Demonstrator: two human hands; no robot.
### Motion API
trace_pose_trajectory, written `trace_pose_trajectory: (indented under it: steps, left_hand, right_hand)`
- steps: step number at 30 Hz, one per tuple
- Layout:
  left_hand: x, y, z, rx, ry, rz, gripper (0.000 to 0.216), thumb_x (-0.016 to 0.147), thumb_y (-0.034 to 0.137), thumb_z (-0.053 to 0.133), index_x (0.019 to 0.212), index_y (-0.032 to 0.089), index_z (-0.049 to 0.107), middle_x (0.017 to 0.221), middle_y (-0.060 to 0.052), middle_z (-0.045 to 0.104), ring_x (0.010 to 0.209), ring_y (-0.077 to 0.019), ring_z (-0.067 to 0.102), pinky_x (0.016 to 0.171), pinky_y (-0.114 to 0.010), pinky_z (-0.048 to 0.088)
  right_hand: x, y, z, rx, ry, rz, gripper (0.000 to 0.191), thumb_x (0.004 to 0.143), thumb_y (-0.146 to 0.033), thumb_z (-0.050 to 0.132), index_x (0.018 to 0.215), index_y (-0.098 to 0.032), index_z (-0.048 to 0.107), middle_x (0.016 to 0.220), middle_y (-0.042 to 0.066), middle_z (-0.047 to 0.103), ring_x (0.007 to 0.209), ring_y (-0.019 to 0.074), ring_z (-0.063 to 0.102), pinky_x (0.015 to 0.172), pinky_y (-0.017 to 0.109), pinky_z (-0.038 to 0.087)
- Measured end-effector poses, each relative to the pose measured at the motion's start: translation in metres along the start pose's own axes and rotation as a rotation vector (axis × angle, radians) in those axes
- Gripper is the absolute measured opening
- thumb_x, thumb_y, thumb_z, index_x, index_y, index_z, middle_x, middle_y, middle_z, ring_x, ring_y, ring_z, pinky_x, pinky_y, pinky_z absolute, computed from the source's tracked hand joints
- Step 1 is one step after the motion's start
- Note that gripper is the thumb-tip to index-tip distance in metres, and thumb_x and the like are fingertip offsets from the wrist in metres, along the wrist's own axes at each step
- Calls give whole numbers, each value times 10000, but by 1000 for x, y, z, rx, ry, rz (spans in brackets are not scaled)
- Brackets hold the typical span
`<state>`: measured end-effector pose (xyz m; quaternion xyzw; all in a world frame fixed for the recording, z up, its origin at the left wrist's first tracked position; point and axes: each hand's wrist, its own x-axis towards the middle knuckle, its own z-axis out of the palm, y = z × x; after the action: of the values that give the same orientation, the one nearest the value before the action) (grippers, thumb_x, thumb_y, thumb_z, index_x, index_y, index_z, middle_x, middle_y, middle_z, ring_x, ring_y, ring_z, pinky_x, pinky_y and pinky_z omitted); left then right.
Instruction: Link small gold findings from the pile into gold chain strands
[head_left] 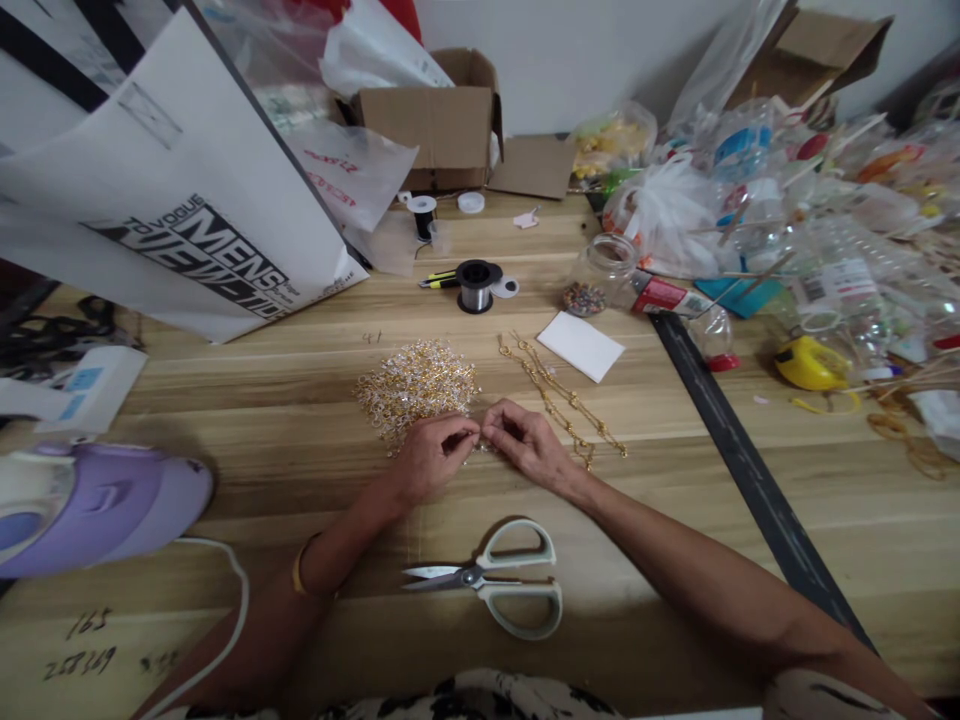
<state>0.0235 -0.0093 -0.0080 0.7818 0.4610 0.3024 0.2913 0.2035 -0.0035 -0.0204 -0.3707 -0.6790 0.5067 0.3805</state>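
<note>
My left hand (435, 453) and my right hand (527, 440) meet fingertip to fingertip over the wooden table. Each pinches thumb against forefinger, and whatever lies between the tips is too small to make out. Just beyond my left hand spreads a heap of small gold and clear beads (420, 385). To the right of it lie gold beaded chains (559, 397), close to my right hand. White-handled scissors (480, 577) rest on the table nearer my body, their blades slightly apart and pointing left.
Behind the beads stand a spool of silvery wire (475, 287) and a jar of coloured beads (600, 275). A white folded paper (581, 346) lies nearby. A large paper bag (187, 190) and a purple appliance (112, 500) occupy the left; plastic bottles (840, 270) crowd the right.
</note>
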Motion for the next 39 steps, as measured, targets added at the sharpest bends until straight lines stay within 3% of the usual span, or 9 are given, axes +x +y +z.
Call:
trace_pose_trajectory:
  steps: [15,39]
  left_hand:
    - [1,0,1,-86,-24,-48,108,812,200,589,793,142,679,710,-26,683,620,-110,582,598,-210,422]
    - [1,1,1,-91,-60,-103,143,816,222,557,759,139,659,624,6,619,553,-90,501,544,-191,370]
  right_hand:
    - [0,2,0,-3,19,5,199,910,-348,500,817,-173,521,609,-39,444,555,100,395,524,218,309]
    - [-1,0,-1,13,33,-22,179,899,-323,516,809,-169,526,633,-34,437,579,102,392,544,224,321]
